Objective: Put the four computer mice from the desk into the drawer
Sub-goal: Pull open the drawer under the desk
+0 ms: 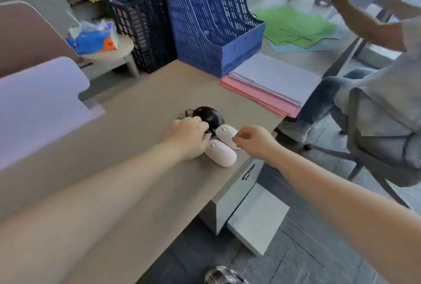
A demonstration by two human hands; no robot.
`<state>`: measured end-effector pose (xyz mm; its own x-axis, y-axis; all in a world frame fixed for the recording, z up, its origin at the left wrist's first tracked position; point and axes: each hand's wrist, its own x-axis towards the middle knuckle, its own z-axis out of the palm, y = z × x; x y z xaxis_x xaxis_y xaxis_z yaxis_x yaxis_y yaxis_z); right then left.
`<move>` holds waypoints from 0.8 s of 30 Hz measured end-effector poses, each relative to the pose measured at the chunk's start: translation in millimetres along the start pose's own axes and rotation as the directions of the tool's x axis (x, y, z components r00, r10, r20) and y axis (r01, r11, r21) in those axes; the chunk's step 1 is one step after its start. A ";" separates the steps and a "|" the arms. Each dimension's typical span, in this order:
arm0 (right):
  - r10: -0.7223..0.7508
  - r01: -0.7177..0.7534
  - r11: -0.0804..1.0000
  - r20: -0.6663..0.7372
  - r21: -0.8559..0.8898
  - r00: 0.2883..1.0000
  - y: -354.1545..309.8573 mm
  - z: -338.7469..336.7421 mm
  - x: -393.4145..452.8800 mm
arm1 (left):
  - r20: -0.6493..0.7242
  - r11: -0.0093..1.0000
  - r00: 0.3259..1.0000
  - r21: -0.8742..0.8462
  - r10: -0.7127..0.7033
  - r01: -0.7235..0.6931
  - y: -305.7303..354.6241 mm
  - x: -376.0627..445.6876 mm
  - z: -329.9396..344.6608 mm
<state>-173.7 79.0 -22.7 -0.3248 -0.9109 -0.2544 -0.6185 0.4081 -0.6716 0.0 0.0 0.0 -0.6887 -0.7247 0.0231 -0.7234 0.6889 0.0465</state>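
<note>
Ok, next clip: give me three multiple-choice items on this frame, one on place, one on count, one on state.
1. Where do the white mice lie?
A. near the desk's right edge
B. inside the drawer
C. on the pink papers

2. How many white mice show?
A. one
B. two
C. four

3. The lower drawer is:
A. shut
B. pulled open
C. removed

Answers:
1 A, both sit by the desk edge between the left hand and right hand.
2 B, two white ones beside a black mouse.
3 B, its tray juts out below the desk.
</note>
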 end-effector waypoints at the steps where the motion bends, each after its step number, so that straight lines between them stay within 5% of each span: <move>1: 0.011 -0.011 1.000 -0.003 0.000 1.000 12.0 5.2 -2.3 | -0.010 1.000 1.000 0.000 0.011 -0.011 4.8 -0.3 11.9; 6: -0.021 0.022 1.000 -0.057 0.011 0.998 85.1 37.8 2.7 | -0.197 0.997 0.978 0.014 0.074 -0.072 23.4 -1.5 67.1; 12: -0.062 0.063 0.998 -0.060 0.010 0.996 149.2 67.1 -1.1 | -0.345 0.999 0.938 -0.021 -0.036 0.031 37.3 -19.9 104.5; 18: -0.033 0.032 0.992 -0.005 -0.121 0.999 180.1 94.8 9.3 | -0.334 0.979 0.922 -0.124 -0.197 0.164 38.7 -46.0 125.8; 24: 0.150 -0.150 0.989 0.025 0.014 0.988 178.5 113.8 36.3 | -0.321 0.958 0.904 -0.142 -0.282 0.249 39.0 -49.5 137.2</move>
<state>-214.5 111.8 -230.9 -0.3962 -0.8406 -0.3695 -0.5526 0.5396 -0.6352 -1.0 64.8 -136.4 -0.4023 -0.8546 0.3283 -0.8574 0.4774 0.1921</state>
